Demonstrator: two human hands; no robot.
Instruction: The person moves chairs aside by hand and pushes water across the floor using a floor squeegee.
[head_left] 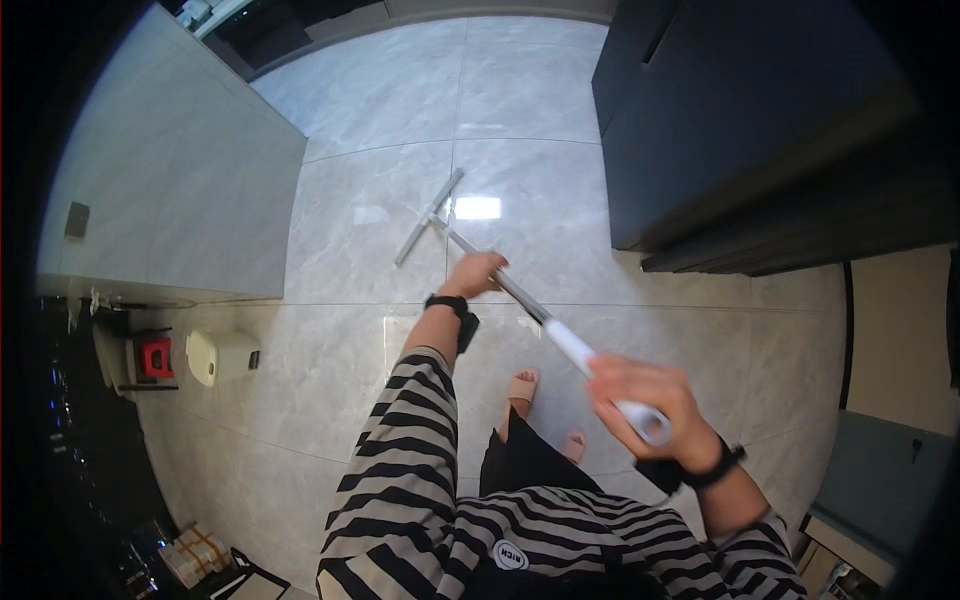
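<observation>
A floor squeegee (568, 342) with a long pole runs diagonally across the middle of the head view. Its thin grey head (414, 242) is on the pale tiled floor, up and left of my hands. My left hand (474, 276) is closed around the metal pole a short way behind the head. Farther back, my right hand (648, 398) wraps round the white grip, whose hollow round end points towards me. Slight blur softens the right hand. Both wrists wear black bands.
Dark cabinets (730, 130) stand on the right, a grey wall panel (190, 170) on the left. A cream bin (222, 357) and a red stool (156, 357) sit at the left. My sandalled foot (523, 385) is below the pole. Boxes (195, 555) lie at lower left.
</observation>
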